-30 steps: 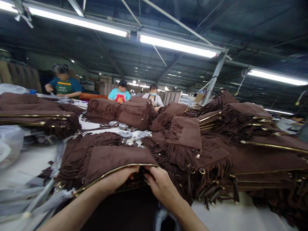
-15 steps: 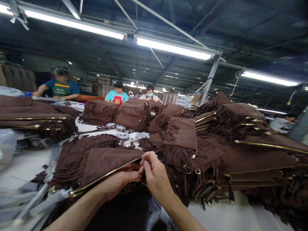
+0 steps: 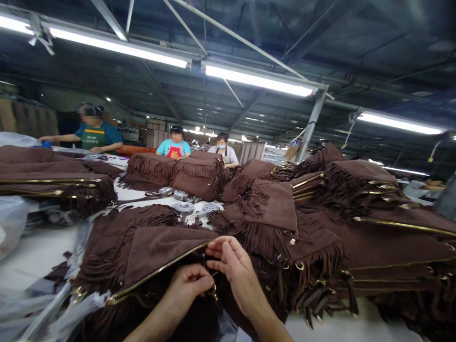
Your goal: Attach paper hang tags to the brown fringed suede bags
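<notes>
Brown fringed bag [image 3: 156, 247]: left hand [image 3: 188, 285] pinched on ring hardware [image 3: 213, 290] below gold zipper [image 3: 160, 270], right hand [image 3: 235, 270] pinching zipper end; steady, gentle pull advised.

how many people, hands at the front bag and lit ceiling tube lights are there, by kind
co-workers across the table: 3, one in a green apron, one in a red apron, one in a white top
hands at the front brown fringed bag: 2, left hand and right hand
lit ceiling tube lights: 3, left, middle, right
total: 8
</notes>
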Action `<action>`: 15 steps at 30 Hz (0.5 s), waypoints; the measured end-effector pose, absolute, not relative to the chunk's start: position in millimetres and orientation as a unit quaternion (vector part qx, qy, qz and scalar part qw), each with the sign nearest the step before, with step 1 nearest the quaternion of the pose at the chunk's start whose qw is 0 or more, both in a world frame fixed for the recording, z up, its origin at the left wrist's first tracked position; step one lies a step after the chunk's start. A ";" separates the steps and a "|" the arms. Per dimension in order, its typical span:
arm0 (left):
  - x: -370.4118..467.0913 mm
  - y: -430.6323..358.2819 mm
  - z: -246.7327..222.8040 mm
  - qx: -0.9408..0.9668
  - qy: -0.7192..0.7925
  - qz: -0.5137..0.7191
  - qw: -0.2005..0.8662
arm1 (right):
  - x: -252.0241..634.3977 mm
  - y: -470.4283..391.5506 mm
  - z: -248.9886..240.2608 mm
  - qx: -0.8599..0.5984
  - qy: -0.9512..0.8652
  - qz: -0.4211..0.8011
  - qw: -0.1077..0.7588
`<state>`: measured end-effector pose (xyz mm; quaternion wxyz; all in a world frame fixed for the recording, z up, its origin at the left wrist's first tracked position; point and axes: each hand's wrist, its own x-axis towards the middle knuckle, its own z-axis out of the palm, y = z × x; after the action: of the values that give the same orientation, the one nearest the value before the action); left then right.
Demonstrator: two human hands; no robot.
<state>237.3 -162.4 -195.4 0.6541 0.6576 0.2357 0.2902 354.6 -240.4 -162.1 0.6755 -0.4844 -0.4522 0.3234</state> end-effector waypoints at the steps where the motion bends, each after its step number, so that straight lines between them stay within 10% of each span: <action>1: 235.6 -161.6 -196.7 0.659 0.236 0.291 0.652 | 358.1 -245.2 -163.5 -0.479 -0.451 0.331 0.676; 15: 230.3 -177.5 -194.4 0.751 0.186 0.286 0.565 | 350.2 -246.6 -174.5 -0.572 -0.530 0.196 0.594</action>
<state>230.3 -177.5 -194.4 0.5648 0.7513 0.1863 0.2861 350.2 -246.6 -174.5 0.5944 -0.5724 -0.5299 0.1956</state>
